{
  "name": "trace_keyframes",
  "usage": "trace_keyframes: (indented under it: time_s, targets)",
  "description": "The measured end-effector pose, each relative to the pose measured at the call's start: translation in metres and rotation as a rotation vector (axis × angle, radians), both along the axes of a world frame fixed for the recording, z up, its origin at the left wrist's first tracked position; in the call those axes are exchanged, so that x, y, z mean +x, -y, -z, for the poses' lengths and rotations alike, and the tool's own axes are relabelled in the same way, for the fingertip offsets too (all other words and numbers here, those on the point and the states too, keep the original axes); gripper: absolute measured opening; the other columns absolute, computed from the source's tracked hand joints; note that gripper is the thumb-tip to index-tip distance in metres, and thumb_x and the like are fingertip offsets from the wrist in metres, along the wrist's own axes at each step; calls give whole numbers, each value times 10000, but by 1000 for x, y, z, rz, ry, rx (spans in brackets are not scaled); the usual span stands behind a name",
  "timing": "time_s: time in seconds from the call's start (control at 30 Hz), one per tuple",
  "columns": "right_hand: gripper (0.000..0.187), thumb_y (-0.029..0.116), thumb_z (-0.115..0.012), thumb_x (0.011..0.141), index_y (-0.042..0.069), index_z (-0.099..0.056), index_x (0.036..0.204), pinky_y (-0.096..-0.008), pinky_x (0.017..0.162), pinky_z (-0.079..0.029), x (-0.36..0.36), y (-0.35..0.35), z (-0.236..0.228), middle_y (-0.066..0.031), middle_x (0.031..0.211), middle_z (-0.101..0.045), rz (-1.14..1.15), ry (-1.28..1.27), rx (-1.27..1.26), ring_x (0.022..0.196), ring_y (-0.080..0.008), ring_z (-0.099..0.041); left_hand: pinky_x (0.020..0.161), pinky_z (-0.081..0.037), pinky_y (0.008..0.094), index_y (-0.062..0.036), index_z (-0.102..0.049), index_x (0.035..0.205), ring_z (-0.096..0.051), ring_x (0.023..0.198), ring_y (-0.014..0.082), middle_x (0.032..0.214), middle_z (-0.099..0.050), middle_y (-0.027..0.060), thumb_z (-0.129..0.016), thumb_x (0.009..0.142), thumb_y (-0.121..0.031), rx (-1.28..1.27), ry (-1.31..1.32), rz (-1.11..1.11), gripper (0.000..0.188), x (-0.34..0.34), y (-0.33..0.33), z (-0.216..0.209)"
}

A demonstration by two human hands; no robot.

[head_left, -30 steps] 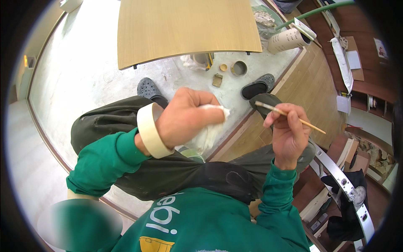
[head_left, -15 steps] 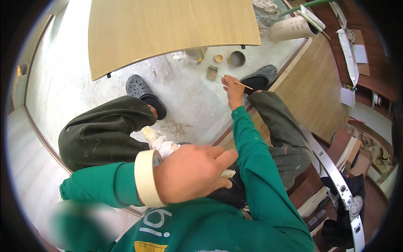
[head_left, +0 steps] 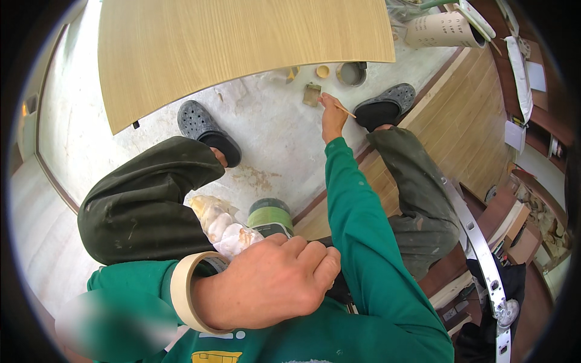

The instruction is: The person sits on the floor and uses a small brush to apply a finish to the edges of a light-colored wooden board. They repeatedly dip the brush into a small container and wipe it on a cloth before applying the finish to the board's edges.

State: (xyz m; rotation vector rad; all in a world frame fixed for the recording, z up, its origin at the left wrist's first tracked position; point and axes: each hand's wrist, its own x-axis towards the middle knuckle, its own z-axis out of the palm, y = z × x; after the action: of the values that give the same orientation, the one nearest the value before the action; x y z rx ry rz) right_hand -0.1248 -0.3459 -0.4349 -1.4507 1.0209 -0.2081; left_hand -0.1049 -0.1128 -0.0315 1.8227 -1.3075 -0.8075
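Note:
My right hand (head_left: pixel 333 118) is closed round a thin wooden-handled tool (head_left: pixel 345 111), its tip too small to make out. It reaches down beside a small square greenish-brown piece (head_left: pixel 312 95) on the floor. Close to my body, my left hand (head_left: pixel 266 281) is curled shut with its back showing. A crumpled white cloth (head_left: pixel 225 230) with yellowish stains comes out from under this hand, which hides the grip. Round my left wrist sits a cream roll of tape (head_left: pixel 184 293). Beyond my left hand stands a dark container with a green band (head_left: pixel 270 216).
A curved wood-grain panel (head_left: pixel 242 42) stands ahead. Behind the square piece are a small yellowish cup (head_left: pixel 322 71) and a round grey tin (head_left: pixel 352 74). A printed cardboard tube (head_left: pixel 439 30) lies at the far right. A perforated metal strip (head_left: pixel 478 254) runs along my right side.
My left hand has drawn nearer my body with its fingers curled tighter, and the cloth moved with it. The green-banded container now shows. My right hand stays by the square piece; the view has shifted.

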Motion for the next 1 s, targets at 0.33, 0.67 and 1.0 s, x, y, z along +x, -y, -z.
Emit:
trace_keyframes:
  time_s: [0.33,0.67,1.0]
  targets:
    - [314,172,-629,929,-46,-766,1108,-301,930,-520,-3,0,8,-142,1023,-790,1,-16,-7,970,-215,-723,571,-493,342,16,-600,1140,-604,665,209,768,-505,57,-813,793,-274,-1,3,-26,500,1,0,0]
    - [309,177,-647,910,-14,-777,1115,-324,912,-532,-3,-2,16,-157,1024,-790,-41,-78,-72,968,-226,-724,564,-493,337,18,-607,1137,-601,662,199,775,-505,51,-812,790,-272,-16,40,-27,496,-1,-1,2]
    - [322,202,-654,933,-22,-738,1149,-346,881,-546,-8,5,-9,-142,1055,-769,28,-44,-2,973,-241,-730,574,-507,348,15,-605,1116,-614,672,218,779,-515,64,-805,796,-265,-21,49,-5,470,-2,1,3]
